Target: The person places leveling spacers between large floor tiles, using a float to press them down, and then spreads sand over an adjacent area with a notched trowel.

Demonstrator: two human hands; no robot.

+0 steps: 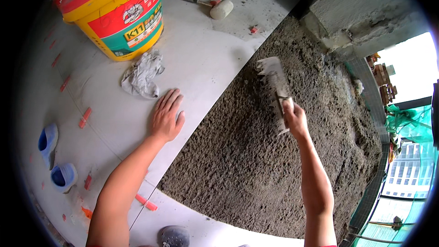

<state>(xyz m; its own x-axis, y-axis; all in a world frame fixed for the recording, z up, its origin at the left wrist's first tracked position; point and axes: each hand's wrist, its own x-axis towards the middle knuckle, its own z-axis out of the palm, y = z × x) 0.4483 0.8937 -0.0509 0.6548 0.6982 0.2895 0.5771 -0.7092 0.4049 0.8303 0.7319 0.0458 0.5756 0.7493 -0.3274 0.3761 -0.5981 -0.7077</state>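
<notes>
My right hand is closed round the handle of a notched trowel, whose toothed edge faces left. The trowel is over the rough grey-brown mortar bed; whether its blade touches the mortar I cannot tell. My left hand lies flat on the pale floor tiles, fingers stretched out and holding nothing. Just beyond its fingertips is a crumpled grey-white rag. The rag lies against the foot of a yellow and red bucket.
A white-headed mallet lies on the far tiles. Red tile wedges mark the joints. Two blue shoe-like items are at left, a dark clog at the bottom. A rough concrete block bounds the mortar at far right, near green netting.
</notes>
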